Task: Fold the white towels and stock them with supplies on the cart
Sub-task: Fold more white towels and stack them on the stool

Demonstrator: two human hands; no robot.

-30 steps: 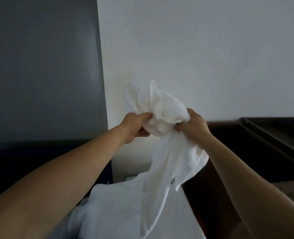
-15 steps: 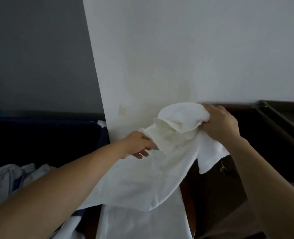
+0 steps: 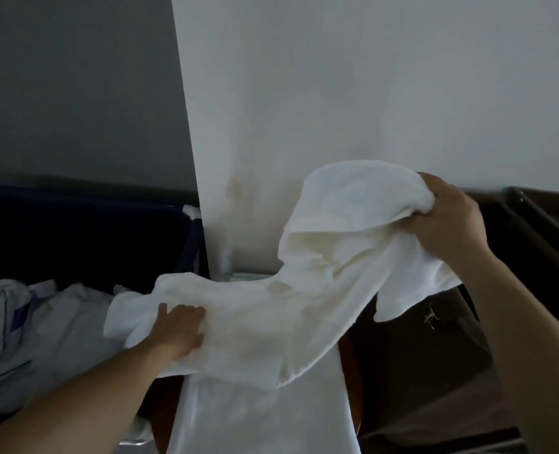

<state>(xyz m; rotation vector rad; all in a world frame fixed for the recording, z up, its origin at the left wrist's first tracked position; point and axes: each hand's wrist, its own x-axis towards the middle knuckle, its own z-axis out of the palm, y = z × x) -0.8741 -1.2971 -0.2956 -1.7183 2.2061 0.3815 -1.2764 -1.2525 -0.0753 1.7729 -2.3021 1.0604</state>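
While the towel (image 3: 337,257) is gripped at its bunched top by the right hand (image 3: 448,224), its lower end is touched by the left hand (image 3: 179,332). Whether that hand grips cannot be told.

White wall (image 3: 369,77); grey wall (image 3: 75,77) — dark cabinet (image 3: 419,371), perhaps.

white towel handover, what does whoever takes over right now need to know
The white towel hangs stretched in the air between both hands, crumpled and not yet folded.
The left hand holds its low left end; the cloth partly hides the fingers.
The right hand grips the bunched upper end, raised higher.
Done: the towel is picked up.
Left: spread it, fold it, then stock it on the cart. No folded stack or supplies are in view.
A pale linen pile lies at the lower left.
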